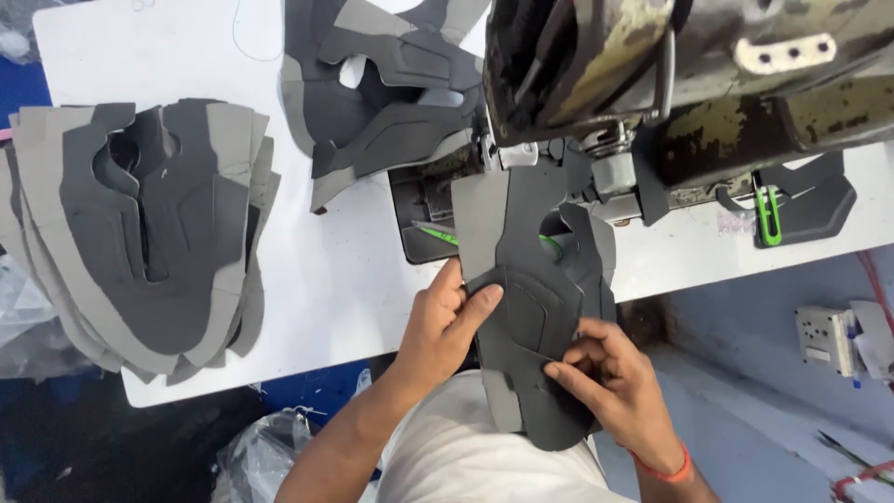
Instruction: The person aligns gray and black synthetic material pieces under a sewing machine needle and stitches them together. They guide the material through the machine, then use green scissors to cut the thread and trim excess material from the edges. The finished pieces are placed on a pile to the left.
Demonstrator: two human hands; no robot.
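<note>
Grey shoe upper [540, 307] spread flat at the near edge of the white table [345, 279], far end tucked under the presser foot [610, 172] of a worn sewing machine [670, 74]. Held from both sides, probably to keep the layered panels aligned and taut where the needle comes down.

Left hand [445, 321] gripping the upper's left edge, thumb laid on top, fingers curled underneath (fingertips hidden by the piece). Right hand [610, 373] pinching the near right side, fingers bent onto the dark overlay, pressing it against the lighter layer beneath. Orange band [663, 469] on that wrist.

Left of the machine, well apart from the hands, a tall stack of cut uppers [140, 233], fanned slightly, within easy reach of the left arm. Beyond it, toward the far side of the table, a smaller pile [382, 93] lying loosely just beside the machine head, some pieces folded over. Cannot tell which pile is stitched and which is not.

Right of the machine, one more dark piece [815, 200] with a green clip [768, 214] beside it. Clear plastic bags [261, 452] on the floor below the table edge.
</note>
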